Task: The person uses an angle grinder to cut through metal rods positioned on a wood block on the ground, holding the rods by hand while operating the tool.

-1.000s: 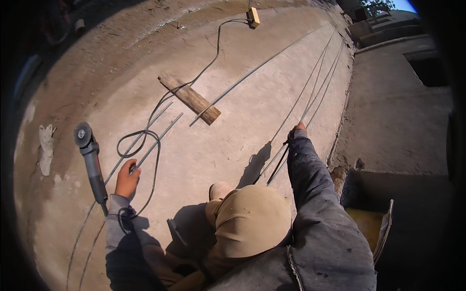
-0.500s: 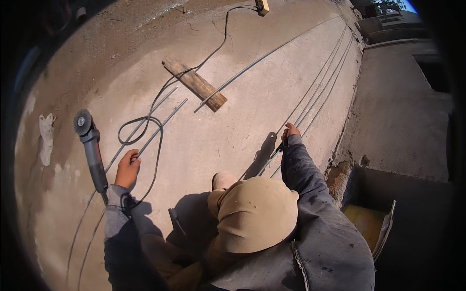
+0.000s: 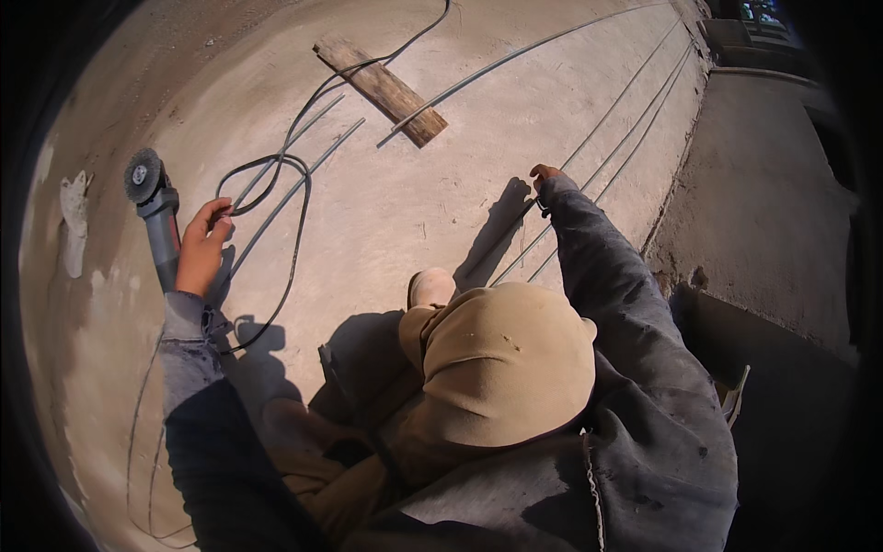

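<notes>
My left hand (image 3: 199, 244) pinches a thin steel rod (image 3: 302, 133) where a black cable (image 3: 303, 207) loops across it. Just left of that hand lies a grey angle grinder (image 3: 161, 221) with a round disc. My right hand (image 3: 546, 181), reached forward at the end of a dark sleeve, grips one of several long rods (image 3: 630, 129) running toward the far right; its fingers are partly hidden. My bent knee (image 3: 497, 359) in tan cloth is between my arms, with a pale boot (image 3: 430, 287) beside it.
A wooden plank (image 3: 377, 87) lies under the cable and another rod on the concrete floor (image 3: 469, 110). A torn whitish scrap (image 3: 74, 221) is at the left. A concrete edge (image 3: 754, 175) with dark openings runs along the right, above a shadowed recess (image 3: 786, 405).
My left hand has moved left and up along the rods, closer to the grinder's head. My right hand has reached farther forward. The view has shifted, with the yellow box now out of sight.
</notes>
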Tool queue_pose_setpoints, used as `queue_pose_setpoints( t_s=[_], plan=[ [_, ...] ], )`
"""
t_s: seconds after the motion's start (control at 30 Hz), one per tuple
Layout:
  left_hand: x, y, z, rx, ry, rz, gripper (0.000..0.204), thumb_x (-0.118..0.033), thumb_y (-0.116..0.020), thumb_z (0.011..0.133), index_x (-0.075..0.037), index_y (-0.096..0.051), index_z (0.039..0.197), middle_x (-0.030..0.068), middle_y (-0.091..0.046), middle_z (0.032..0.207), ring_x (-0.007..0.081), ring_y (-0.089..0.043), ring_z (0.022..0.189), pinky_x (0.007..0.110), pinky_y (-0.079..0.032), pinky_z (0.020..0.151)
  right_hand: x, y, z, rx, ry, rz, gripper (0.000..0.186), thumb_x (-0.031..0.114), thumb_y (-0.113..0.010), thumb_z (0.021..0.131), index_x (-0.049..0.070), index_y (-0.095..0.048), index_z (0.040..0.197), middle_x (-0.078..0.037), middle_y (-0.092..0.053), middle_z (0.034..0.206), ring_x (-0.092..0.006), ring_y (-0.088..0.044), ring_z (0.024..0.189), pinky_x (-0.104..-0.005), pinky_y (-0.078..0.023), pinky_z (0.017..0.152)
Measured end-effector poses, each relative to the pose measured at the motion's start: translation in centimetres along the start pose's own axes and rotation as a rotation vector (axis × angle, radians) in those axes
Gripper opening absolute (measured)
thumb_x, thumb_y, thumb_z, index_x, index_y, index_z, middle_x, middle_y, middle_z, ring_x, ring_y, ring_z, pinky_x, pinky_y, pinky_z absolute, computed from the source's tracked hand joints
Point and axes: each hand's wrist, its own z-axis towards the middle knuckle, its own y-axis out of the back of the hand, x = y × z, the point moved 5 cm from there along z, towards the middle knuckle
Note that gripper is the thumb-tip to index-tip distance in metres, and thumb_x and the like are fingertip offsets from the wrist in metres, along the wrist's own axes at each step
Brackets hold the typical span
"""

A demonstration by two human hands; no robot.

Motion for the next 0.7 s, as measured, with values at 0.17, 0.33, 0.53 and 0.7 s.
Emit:
queue_pose_setpoints(
  t_s=[0.17, 0.33, 0.53, 0.7],
  plan=[
    [-5.0, 7.6, -2.6, -0.055, -0.140, 0.204, 0.023, -0.008, -0.048, 0.084, -0.001, -0.053, 0.106, 0.0063, -0.057, 0.097, 0.0137, -0.053, 0.092, 0.025, -0.039, 0.081, 0.1, -4.6, -6.3, 0.031, 0.204, -0.445, 0.028, 0.016, -0.055, 0.076, 0.014, -0.058, 0.104, -0.004, -0.057, 0.107, -0.0246, -0.052, 0.104, -0.0339, -0.044, 0.084],
    [-5.2, 14.5, -5.0, -0.097, -0.114, 0.359, 0.019, -0.008, -0.048, 0.084, -0.001, -0.054, 0.101, 0.0024, -0.052, 0.084, 0.0107, -0.047, 0.079, 0.024, -0.039, 0.073, 3.7, -2.8, -7.6, 0.429, -0.109, -0.816, 0.015, 0.019, -0.061, 0.073, 0.012, -0.066, 0.085, -0.005, -0.065, 0.088, -0.0224, -0.062, 0.081, -0.0346, -0.049, 0.068],
    [-2.2, 14.9, -6.2, -0.167, -0.110, 0.349, 0.016, -0.007, -0.048, 0.083, -0.002, -0.055, 0.097, 0.0019, -0.052, 0.083, 0.0103, -0.047, 0.075, 0.023, -0.038, 0.068, 17.3, -9.8, -1.1, 0.855, 0.718, -0.894, 0.018, 0.018, -0.066, 0.068, 0.012, -0.065, 0.084, -0.002, -0.064, 0.076, -0.0168, -0.059, 0.069, -0.0330, -0.047, 0.061],
    [-1.0, 10.6, -5.9, -0.206, -0.146, 0.391, 0.015, -0.005, -0.049, 0.083, -0.002, -0.057, 0.095, 0.0011, -0.053, 0.080, 0.0091, -0.046, 0.070, 0.023, -0.038, 0.062, 36.6, -18.3, -12.7, 1.214, 1.049, -0.912, 0.023, 0.024, -0.062, 0.072, 0.015, -0.064, 0.093, -0.005, -0.063, 0.090, -0.0206, -0.058, 0.085, -0.0363, -0.046, 0.071]
  ],
)
